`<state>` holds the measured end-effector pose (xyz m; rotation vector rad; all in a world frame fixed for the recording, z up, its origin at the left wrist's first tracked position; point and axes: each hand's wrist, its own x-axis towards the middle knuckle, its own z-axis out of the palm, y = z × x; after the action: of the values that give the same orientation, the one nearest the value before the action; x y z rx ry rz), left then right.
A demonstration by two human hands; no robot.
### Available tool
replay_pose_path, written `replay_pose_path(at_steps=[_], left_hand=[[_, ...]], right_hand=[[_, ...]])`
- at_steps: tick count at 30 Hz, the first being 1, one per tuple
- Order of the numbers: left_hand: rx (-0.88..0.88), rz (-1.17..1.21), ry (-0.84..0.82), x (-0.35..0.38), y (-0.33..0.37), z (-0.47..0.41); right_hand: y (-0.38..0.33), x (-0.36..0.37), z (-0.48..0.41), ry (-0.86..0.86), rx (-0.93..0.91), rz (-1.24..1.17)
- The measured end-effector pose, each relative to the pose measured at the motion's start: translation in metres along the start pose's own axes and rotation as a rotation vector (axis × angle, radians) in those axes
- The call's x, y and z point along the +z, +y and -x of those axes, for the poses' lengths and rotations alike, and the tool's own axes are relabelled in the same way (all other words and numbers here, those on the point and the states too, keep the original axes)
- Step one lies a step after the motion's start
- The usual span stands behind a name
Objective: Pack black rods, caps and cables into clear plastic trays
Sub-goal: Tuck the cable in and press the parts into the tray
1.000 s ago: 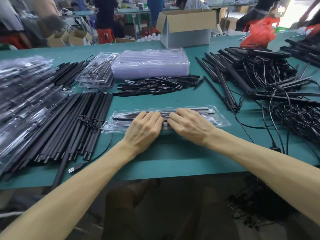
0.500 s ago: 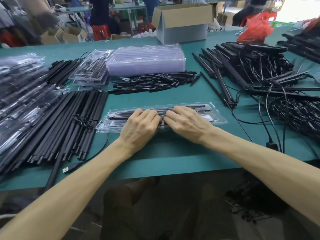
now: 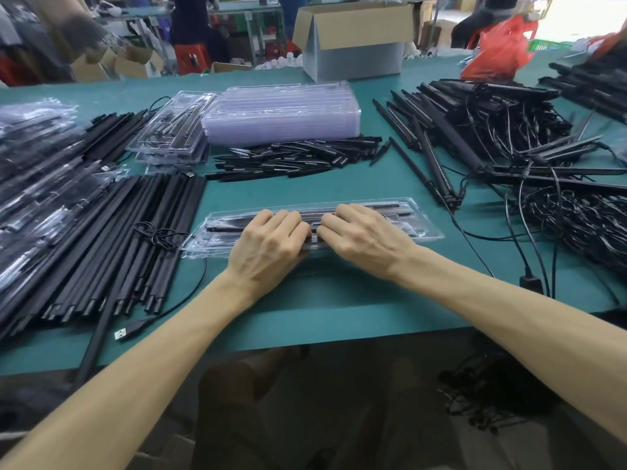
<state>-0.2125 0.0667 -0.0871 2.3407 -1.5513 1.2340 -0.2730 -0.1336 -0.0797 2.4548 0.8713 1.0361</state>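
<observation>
The clear tray point(image 3: 422, 227) lies in the middle of the green counter point(image 3: 339, 300), with black rods point(image 3: 224, 228) inside it. The left hand point(image 3: 268, 244) and the right hand point(image 3: 368, 239) sit side by side on its top, almost touching. Each grip is closed on the tray with bent fingers; the thumbs are hidden, probably under the near edge. Loose rods point(image 3: 135, 232) lie just to its left.

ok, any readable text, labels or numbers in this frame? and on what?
No text can be read.
open grey-sided cardboard box: no print shows on its faces.
clear plastic tray holding black rods: no label shows.
silver USB plug: any marking is too small to read.
</observation>
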Motion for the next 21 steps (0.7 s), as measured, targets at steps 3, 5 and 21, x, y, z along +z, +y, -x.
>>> replay_pose_path(at_steps=[3, 5, 21], left_hand=[[0.061, 0.004, -0.015, -0.001, -0.001, -0.002], [0.090, 0.010, -0.024, -0.002, -0.002, -0.004], [0.023, 0.049, -0.044, -0.010, 0.000, 0.005]], right_hand=[[-0.002, 0.002, 0.002, 0.010, -0.026, -0.006], [-0.003, 0.002, 0.002, 0.017, -0.059, -0.003], [-0.007, 0.003, 0.006, 0.016, 0.063, -0.044]])
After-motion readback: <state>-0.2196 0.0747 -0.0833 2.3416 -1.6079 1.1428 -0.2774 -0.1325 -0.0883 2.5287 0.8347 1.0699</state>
